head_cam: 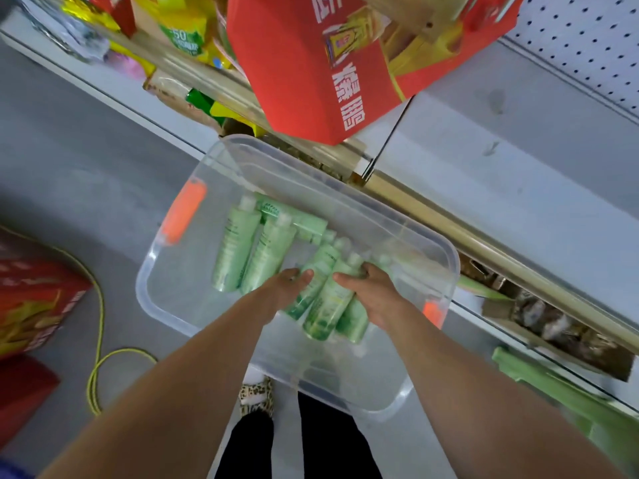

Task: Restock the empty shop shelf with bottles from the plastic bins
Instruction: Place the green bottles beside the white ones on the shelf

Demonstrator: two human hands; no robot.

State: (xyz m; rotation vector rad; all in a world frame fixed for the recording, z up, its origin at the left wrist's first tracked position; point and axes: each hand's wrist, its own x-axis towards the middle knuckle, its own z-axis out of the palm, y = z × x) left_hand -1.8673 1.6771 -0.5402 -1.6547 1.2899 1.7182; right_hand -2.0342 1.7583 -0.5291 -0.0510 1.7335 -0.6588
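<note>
— Plastic bin (449, 257), clear; loose green bottles (238, 250) were left lying at its far side.
— Hands?
— A bottle cluster (326, 302) at the bin's near side was clamped between left hand (287, 288) and right hand (375, 295), with fingers curled round it. Several were probably gathered at once to save trips.
— Shelf?
— Bare shelf (518, 174) was seen just beyond the bin.

I am counting one clear bin (173, 305) mid-frame, two orange handles (185, 210) showing on it, at least five green bottles (235, 250) lying inside.
</note>
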